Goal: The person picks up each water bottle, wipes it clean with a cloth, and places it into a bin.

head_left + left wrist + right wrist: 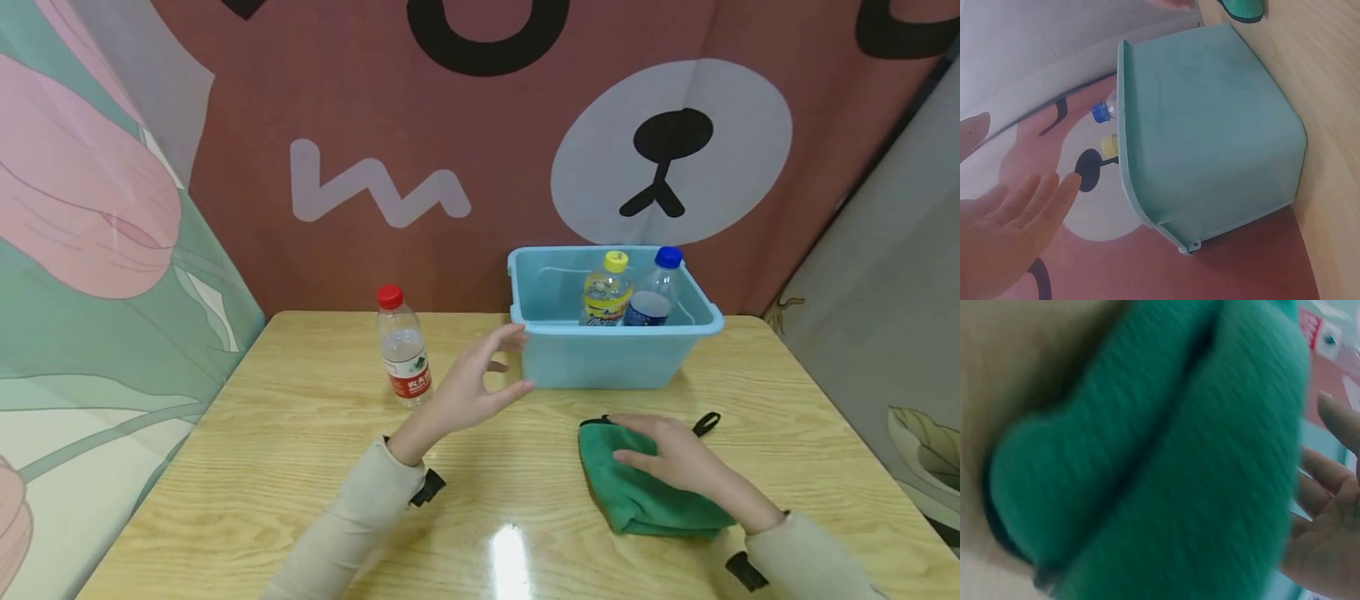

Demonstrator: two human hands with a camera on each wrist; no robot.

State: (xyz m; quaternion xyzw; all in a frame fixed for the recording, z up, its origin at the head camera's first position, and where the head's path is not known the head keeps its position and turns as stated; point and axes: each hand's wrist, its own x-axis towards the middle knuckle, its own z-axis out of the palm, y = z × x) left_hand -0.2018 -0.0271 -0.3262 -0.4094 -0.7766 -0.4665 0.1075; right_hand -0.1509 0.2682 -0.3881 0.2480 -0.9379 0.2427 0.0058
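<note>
My left hand (pixel 487 375) hovers open above the wooden table (pixel 300 467), its fingers spread, just short of the left front corner of a light blue plastic bin (pixel 600 358). The bin (pixel 1210 131) fills the left wrist view, with my open left hand (pixel 1010 231) beside it. Inside the bin stand a yellow-capped bottle (pixel 606 292) and a blue-capped bottle (pixel 654 292). A red-capped water bottle (pixel 403 346) stands left of my left hand. My right hand (pixel 667 454) rests flat on a folded green cloth (pixel 637 492), which fills the right wrist view (pixel 1147 462).
A black strap loop (pixel 705 423) lies by the cloth's far edge. Patterned fabric backdrops close in the table at the back (pixel 450 167), left (pixel 90 250) and right (pixel 885 275).
</note>
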